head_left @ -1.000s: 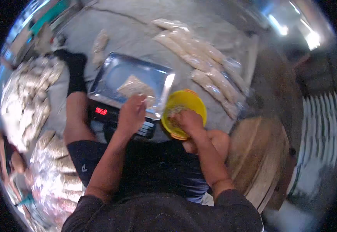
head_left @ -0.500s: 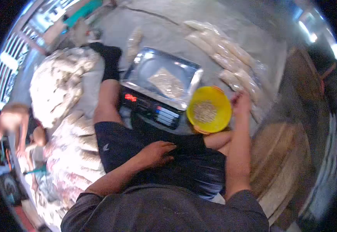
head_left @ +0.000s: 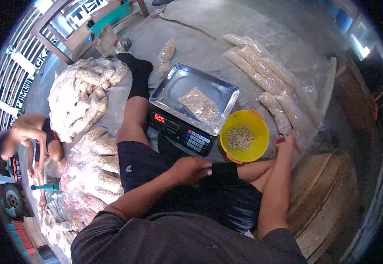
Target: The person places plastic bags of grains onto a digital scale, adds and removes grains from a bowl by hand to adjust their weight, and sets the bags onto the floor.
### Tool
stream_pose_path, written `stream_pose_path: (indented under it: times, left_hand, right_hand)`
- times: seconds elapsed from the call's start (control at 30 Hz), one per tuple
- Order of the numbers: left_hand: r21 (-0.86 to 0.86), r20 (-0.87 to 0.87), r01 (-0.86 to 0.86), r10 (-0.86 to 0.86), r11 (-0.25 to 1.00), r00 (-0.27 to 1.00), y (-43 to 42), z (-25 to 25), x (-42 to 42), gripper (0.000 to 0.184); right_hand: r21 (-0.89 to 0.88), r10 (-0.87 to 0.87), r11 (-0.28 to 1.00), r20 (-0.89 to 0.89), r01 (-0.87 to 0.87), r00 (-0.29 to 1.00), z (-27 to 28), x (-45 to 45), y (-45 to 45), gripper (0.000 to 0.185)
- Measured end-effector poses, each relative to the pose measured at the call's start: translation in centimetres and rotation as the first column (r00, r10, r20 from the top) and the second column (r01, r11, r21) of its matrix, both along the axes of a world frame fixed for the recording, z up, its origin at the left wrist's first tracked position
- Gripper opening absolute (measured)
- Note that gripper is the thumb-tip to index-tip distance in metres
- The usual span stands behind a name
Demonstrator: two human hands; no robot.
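A small clear bag of pale pieces (head_left: pixel 199 104) lies on the metal tray (head_left: pixel 178 82) of a digital scale (head_left: pixel 172 125) with red digits. Beside it stands a yellow bowl (head_left: pixel 262 132) with loose pale pieces (head_left: pixel 240 138) inside. My left hand (head_left: pixel 191 170) is over my lap, fingers curled; whether something small is in it cannot be made out. To the right of the bowl, my right hand (head_left: pixel 286 142) has its fingers closed at the near end of a long filled bag (head_left: pixel 276 112).
More long filled bags (head_left: pixel 262 66) lie at the upper right, one bag (head_left: pixel 166 57) behind the scale. Heaps of bags (head_left: pixel 86 88) are on the left, near a crouching person (head_left: pixel 35 132). Wooden boards (head_left: pixel 319 189) are at the right.
Both hands have left the tray and bowl: the left drew back over my lap, the right moved right to the long bags. The view has shifted, and the small bag stays on the tray.
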State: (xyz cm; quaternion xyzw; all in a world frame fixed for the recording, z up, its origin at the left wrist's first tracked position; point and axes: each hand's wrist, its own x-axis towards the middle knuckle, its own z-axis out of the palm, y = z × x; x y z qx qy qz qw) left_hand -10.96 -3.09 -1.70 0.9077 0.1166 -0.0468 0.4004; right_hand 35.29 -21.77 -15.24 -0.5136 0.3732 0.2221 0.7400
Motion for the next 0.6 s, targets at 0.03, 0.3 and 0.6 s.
stream_pose_path:
  times: [0.03,0.3,0.6]
  left_hand:
    - [-0.034,0.008,-0.057,0.058,0.998,0.998,0.6,-0.1,1.3,0.038]
    - [0.582,0.38,-0.293,0.065,0.759,0.923,5.9,4.9,9.2,0.062]
    - [0.043,0.212,-0.222,0.208,0.974,0.955,1.2,0.9,1.3,0.039]
  right_hand:
    - [0.004,-0.022,1.0,-0.031,0.022,0.999,0.3,0.2,0.3,0.019]
    - [-0.015,0.047,0.999,0.128,-0.045,0.991,4.0,-0.5,2.3,0.015]
    - [-0.982,0.993,0.055,0.072,0.182,0.09,12.5,-9.1,4.7,0.047]
